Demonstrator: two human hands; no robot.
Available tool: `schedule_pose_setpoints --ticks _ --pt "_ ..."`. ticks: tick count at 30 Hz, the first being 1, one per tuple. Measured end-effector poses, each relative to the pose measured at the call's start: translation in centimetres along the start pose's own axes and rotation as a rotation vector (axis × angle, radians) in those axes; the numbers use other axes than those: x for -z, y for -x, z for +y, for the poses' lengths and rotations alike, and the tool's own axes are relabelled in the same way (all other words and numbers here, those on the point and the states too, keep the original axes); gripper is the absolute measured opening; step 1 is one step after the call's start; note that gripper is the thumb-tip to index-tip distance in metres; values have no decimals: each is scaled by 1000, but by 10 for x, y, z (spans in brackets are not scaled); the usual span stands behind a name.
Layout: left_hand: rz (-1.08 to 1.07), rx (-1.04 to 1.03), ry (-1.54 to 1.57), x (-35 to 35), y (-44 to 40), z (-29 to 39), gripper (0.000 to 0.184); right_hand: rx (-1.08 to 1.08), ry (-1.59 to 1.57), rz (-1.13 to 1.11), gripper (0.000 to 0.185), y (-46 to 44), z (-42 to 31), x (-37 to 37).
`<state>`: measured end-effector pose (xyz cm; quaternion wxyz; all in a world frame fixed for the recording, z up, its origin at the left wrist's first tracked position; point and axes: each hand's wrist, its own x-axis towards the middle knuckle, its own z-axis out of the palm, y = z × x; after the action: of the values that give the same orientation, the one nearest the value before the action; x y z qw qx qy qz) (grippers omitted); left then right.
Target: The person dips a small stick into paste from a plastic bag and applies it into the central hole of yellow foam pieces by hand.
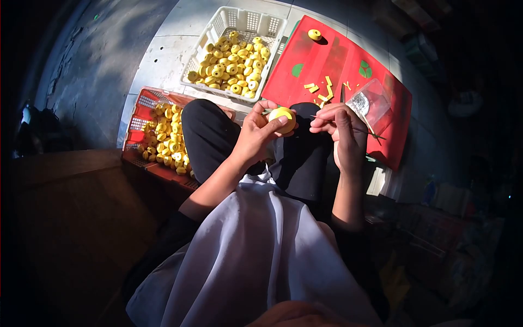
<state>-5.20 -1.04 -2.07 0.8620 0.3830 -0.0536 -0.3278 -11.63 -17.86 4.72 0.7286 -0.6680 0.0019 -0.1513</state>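
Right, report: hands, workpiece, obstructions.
Left hand gripping round yellow piece. Right hand holding thin tool, tip clear of piece. Yellow scraps on red surface; nothing seen blocking either hand.

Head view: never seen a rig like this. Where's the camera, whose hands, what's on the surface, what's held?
There's no machine here. A person wears a camera on their head, and this one picture looks forward and down past their lap. The two bare hands are the wearer's own.

The left hand holds a round yellow piece in its fingers. The right hand pinches something thin and pointed; it's too small to say what kind of tool.

On the red surface ahead lie another yellow piece, some yellow strips and a clear bag with something silvery inside. Left of it, a white crate and, nearer the wearer, a red crate both hold many similar yellow pieces.
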Motion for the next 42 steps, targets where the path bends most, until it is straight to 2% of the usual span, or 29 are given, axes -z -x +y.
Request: schedule_pose_setpoints --ticks 2,6,11,17,20,29,35,42 --pt "-46 -18 43 3 2 1 34 58 30 -17 8 -1 -1 -6" --pt "-46 -61 -46 1 5 0 38 -66 64 34 9 4 6 -13" --pt "-62 -91 -78 -6 5 2 46 124 376 69 5 1 17 -15" --pt "-62 -51 -85 -9 2 1 50 148 468 43 6 -1 18 -11" --pt "-73 -75 -86 -11 1 0 50 191 439 99 6 -4 22 -12" --pt "-93 -101 -132 -12 -1 -5 49 189 508 62 6 -6 23 -8" --pt "-51 -4 -48 -16 0 3 48 55 386 35 6 -4 13 -2" --pt "-51 -9 -50 -15 1 -1 47 190 482 57 7 -5 18 -6"
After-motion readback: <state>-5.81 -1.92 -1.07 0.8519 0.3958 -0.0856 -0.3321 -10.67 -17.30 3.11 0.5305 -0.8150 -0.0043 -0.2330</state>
